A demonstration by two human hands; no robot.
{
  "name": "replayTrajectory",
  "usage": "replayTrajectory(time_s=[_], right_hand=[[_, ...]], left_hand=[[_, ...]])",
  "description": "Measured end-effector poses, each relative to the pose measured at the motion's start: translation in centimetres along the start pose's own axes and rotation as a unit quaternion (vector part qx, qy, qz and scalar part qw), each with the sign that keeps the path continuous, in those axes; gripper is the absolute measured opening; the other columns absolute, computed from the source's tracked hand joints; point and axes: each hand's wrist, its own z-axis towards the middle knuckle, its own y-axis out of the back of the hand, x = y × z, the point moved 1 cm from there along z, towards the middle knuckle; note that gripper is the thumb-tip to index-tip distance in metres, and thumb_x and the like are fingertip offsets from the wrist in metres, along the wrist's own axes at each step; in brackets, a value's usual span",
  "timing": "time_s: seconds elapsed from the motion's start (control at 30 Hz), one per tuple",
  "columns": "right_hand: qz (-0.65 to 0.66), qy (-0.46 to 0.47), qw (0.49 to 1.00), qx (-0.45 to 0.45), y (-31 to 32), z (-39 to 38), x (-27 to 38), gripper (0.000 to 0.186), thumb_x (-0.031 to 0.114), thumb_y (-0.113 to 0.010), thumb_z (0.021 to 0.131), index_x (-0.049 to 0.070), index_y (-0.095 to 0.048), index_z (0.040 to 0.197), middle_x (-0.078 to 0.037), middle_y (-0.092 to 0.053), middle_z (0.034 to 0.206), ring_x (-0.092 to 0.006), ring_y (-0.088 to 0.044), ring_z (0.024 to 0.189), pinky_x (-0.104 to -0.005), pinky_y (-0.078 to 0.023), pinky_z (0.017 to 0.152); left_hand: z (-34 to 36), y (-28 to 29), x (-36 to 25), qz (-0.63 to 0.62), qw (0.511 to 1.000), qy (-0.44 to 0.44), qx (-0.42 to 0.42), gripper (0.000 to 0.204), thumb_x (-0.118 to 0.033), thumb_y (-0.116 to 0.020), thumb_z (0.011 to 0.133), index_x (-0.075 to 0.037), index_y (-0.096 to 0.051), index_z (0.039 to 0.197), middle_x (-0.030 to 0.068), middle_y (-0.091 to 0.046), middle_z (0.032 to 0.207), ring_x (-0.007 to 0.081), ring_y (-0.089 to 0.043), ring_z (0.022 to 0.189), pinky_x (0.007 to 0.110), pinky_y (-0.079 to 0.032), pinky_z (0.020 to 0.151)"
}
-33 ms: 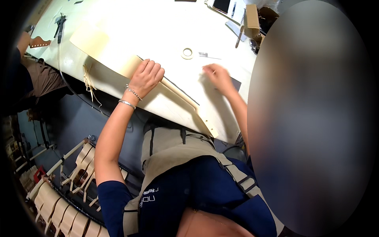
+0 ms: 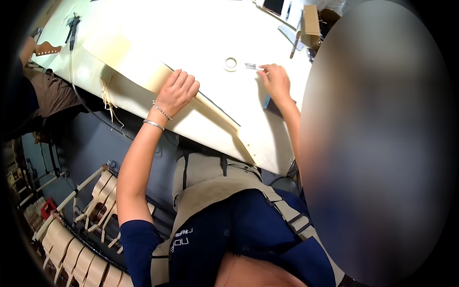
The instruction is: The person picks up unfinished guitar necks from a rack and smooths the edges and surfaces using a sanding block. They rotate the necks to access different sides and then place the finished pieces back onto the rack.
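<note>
A pale wooden guitar (image 2: 126, 64) lies along the table's near side, its body to the left and its headstock with peg holes pointing toward me. My left hand (image 2: 178, 93) is closed round its neck, close to the body; a dark strip runs along the neck's far edge. To the right, my right hand (image 2: 276, 82) pinches at the thin shaft of a small flat metal tool (image 2: 250, 66), which lies on the table. Just left of that tool sits a roll of pale tape (image 2: 230, 64). Below my right wrist is a dark rectangular piece (image 2: 272, 104), partly covered by the forearm.
An air gun (image 2: 73, 29) with a hose lies at the far left, near another person's hand with a wooden headstock (image 2: 48, 49). Phone (image 2: 274, 5), notebook, brush and cardboard box (image 2: 311, 20) occupy the far right. Guitar bodies (image 2: 81, 253) stand on a rack lower left.
My right hand has moved away from me and slightly right, to the small metal tool's shaft. More of the dark rectangular piece shows. My left hand keeps its grip on the neck.
</note>
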Motion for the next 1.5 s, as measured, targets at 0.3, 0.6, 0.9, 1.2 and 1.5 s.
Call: replayTrajectory(time_s=[0.3, 0.6, 0.9, 1.2, 1.5], right_hand=[[0.11, -0.008, 0.993, 0.037, 1.3, 2.3, -0.9, 0.012, 0.008, -0.066, 0.076, 0.006, -0.057, 0.084, -0.008, -0.06, 0.077, -0.0235, -0.059, 0.072, -0.0313, -0.046, 0.064], [0.167, 0.01, 0.985, 0.034, -0.6, 1.5, 1.2, 0.011, 0.009, -0.064, 0.082, 0.003, -0.059, 0.09, -0.005, -0.061, 0.076, -0.0108, -0.058, 0.066, -0.0236, -0.046, 0.054], [0.431, -0.043, 0.893, 0.122, 0.7, 5.0, 7.3, 0.009, -0.004, -0.06, 0.082, -0.007, -0.057, 0.089, -0.014, -0.064, 0.086, -0.0219, -0.066, 0.082, -0.0288, -0.055, 0.075], [0.411, 0.306, 0.827, 0.232, 0.0, 8.3, 14.7, 0.008, -0.002, -0.066, 0.077, -0.001, -0.063, 0.084, -0.006, -0.063, 0.081, -0.0153, -0.064, 0.079, -0.0238, -0.052, 0.067], [0.394, 0.344, 0.811, 0.263, -2.0, 10.0, 16.3, 0.01, -0.005, -0.068, 0.071, -0.001, -0.065, 0.08, -0.01, -0.065, 0.079, -0.0219, -0.064, 0.077, -0.0292, -0.05, 0.069]], left_hand=[[-4.2, 2.3, -5.4, -0.237, 0.921, 0.305, -0.047, 0.05, 0.003, -0.06, 0.071, -0.003, -0.051, 0.12, 0.0144, -0.046, 0.121, 0.0276, -0.045, 0.115, 0.039, -0.04, 0.099], [-0.2, -1.8, -5.6, -0.746, 0.209, 0.569, -0.274, 0.046, -0.023, -0.051, 0.092, 0.007, -0.039, 0.125, 0.019, -0.049, 0.118, 0.0246, -0.052, 0.107, 0.034, -0.042, 0.094], [-0.2, -2.6, -4.8, -0.688, 0.293, 0.618, -0.242, 0.039, -0.023, -0.054, 0.091, 0.008, -0.051, 0.115, 0.018, -0.056, 0.108, 0.027, -0.06, 0.097, 0.035, -0.051, 0.079], [-3.6, 6.9, -1.8, -0.398, 0.819, 0.399, -0.107, 0.011, -0.013, -0.067, 0.079, -0.003, -0.065, 0.083, 0.0069, -0.061, 0.072, 0.0147, -0.058, 0.066, 0.023, -0.047, 0.057], [-0.7, 3.0, 8.4, -0.156, 0.924, 0.219, -0.273, 0.009, -0.009, -0.059, 0.081, -0.001, -0.064, 0.084, 0.0117, -0.065, 0.086, 0.0249, -0.062, 0.084, 0.037, -0.046, 0.081]])
